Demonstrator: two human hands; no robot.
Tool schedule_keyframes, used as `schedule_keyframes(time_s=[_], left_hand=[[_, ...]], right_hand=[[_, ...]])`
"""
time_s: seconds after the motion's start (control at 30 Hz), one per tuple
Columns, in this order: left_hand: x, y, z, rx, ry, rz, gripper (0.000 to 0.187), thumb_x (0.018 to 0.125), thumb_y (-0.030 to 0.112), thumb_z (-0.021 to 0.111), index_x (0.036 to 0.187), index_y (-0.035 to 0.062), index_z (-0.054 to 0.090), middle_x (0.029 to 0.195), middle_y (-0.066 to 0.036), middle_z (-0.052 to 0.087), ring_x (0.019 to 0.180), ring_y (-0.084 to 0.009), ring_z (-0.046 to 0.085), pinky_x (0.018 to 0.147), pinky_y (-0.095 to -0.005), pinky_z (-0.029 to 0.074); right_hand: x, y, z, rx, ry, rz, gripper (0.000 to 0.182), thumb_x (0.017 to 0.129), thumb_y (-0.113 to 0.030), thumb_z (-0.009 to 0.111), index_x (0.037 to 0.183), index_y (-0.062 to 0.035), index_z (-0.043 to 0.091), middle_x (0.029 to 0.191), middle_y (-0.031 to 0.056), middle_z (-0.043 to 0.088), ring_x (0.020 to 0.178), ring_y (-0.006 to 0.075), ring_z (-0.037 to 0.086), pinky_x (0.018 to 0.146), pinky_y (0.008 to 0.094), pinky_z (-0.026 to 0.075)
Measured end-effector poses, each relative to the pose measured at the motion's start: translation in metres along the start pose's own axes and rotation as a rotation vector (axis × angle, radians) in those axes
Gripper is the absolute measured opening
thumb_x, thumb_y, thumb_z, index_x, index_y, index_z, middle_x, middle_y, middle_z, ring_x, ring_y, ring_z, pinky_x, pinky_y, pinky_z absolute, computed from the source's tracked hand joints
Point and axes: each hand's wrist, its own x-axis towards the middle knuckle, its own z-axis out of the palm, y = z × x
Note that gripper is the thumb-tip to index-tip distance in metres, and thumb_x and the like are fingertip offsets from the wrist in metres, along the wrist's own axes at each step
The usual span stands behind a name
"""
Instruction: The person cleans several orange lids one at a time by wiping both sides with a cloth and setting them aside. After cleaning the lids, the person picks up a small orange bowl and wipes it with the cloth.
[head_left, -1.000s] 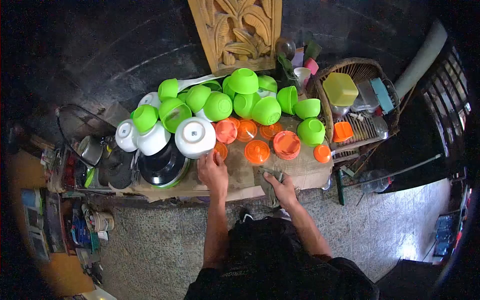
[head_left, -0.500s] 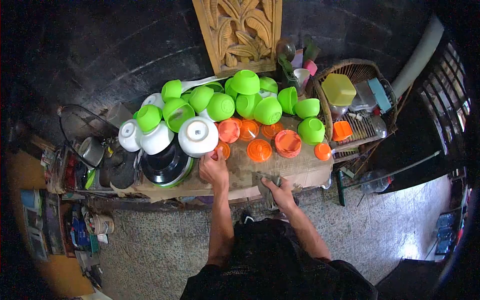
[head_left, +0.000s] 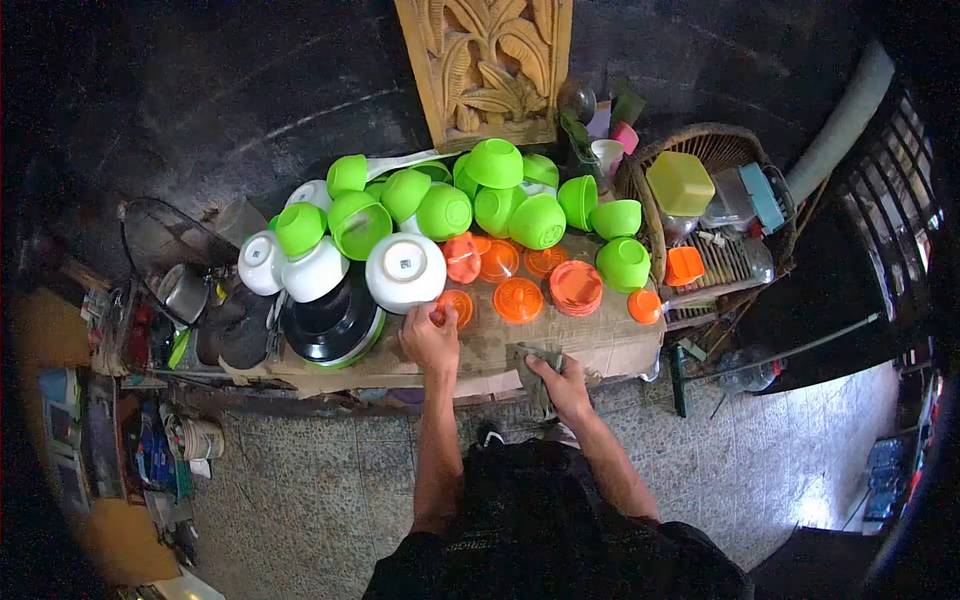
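Note:
My left hand (head_left: 431, 340) is closed, its fingertips pinching the near left edge of an orange lid (head_left: 458, 305) on the cardboard. Right above those fingers is an upturned white bowl (head_left: 405, 272). A crumpled grey-green cloth (head_left: 536, 372) is gripped between thumb and fingers of my right hand (head_left: 565, 388), over the front edge of the table. More orange lids (head_left: 518, 299) lie close by, some in a stack (head_left: 576, 287). Behind them several green bowls (head_left: 495, 163) are piled up, mostly upside down.
A black bowl or basin (head_left: 333, 325) sits at the left front of the cardboard-covered table (head_left: 620, 345). On the right stands a wicker rack (head_left: 715, 295) with plastic containers. A carved wooden panel (head_left: 490, 70) leans at the back. A metal pot (head_left: 185, 292) is far left.
The orange lid at my left fingertips has slid slightly right, out from beside the white bowl. My right hand stays nearly in place with the cloth. The view has shifted a little.

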Motion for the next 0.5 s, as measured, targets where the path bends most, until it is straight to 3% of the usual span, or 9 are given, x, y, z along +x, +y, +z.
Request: schedule_keyframes(time_s=[0.03, 0.1, 0.23, 0.3, 0.43, 0.5], left_hand=[[-0.002, -0.001, 0.0, 0.003, 0.004, -0.003, 0.021, 0.079, 0.022, 0.083, 0.085, 0.0041, 0.074, 0.078, -0.011, 0.069, 0.071, -0.0317, 0.067, 0.065, -0.0448, 0.051], [-0.007, -0.001, -0.001, -0.175, -0.11, -0.047, 0.022, 0.08, 0.023, 0.082, 0.085, 0.0046, 0.07, 0.086, -0.014, 0.066, 0.084, -0.0364, 0.064, 0.077, -0.049, 0.049], [-0.011, 0.0, -0.01, -0.185, -0.179, 0.031, 0.025, 0.08, 0.022, 0.083, 0.087, 0.003, 0.069, 0.092, -0.016, 0.065, 0.091, -0.0373, 0.063, 0.082, -0.0495, 0.049], [-0.012, 0.002, -0.014, -0.244, -0.195, 0.111, 0.026, 0.08, 0.02, 0.083, 0.09, 0.0023, 0.067, 0.102, -0.017, 0.066, 0.098, -0.037, 0.062, 0.086, -0.0482, 0.049], [-0.011, 0.009, -0.02, -0.306, -0.218, 0.105, 0.026, 0.081, 0.02, 0.083, 0.089, 0.0017, 0.066, 0.109, -0.019, 0.067, 0.1, -0.0386, 0.064, 0.089, -0.0479, 0.051], [-0.011, 0.011, -0.023, -0.398, -0.274, 0.036, 0.024, 0.083, 0.014, 0.082, 0.09, -0.0001, 0.063, 0.118, -0.02, 0.067, 0.107, -0.0347, 0.067, 0.092, -0.0439, 0.054]], right_hand=[[0.0, -0.001, 0.001, -0.005, -0.01, 0.0, 0.027, 0.097, -0.016, 0.073, 0.116, 0.0021, 0.068, 0.103, 0.0056, 0.072, 0.087, 0.0133, 0.065, 0.074, 0.0306, 0.055], [0.0, -0.003, 0.003, -0.006, -0.007, -0.003, 0.027, 0.097, -0.016, 0.073, 0.116, 0.0022, 0.068, 0.102, 0.0055, 0.072, 0.086, 0.0133, 0.065, 0.074, 0.0305, 0.055], [-0.002, -0.01, 0.005, 0.01, -0.006, 0.01, 0.025, 0.097, -0.015, 0.073, 0.115, 0.0025, 0.07, 0.1, 0.0041, 0.072, 0.085, 0.0128, 0.066, 0.075, 0.0297, 0.054], [0.002, -0.004, 0.003, 0.01, -0.004, 0.014, 0.025, 0.097, -0.015, 0.072, 0.115, 0.0025, 0.07, 0.1, 0.0042, 0.072, 0.085, 0.0129, 0.066, 0.075, 0.0296, 0.054], [0.007, 0.004, 0.001, 0.014, -0.005, 0.0, 0.025, 0.097, -0.015, 0.072, 0.115, 0.0024, 0.07, 0.101, 0.0046, 0.072, 0.086, 0.0131, 0.066, 0.075, 0.0296, 0.055], [0.007, 0.003, 0.002, 0.017, 0.006, -0.006, 0.025, 0.097, -0.015, 0.072, 0.115, 0.0021, 0.07, 0.101, 0.0046, 0.072, 0.086, 0.0129, 0.066, 0.075, 0.0296, 0.055]])
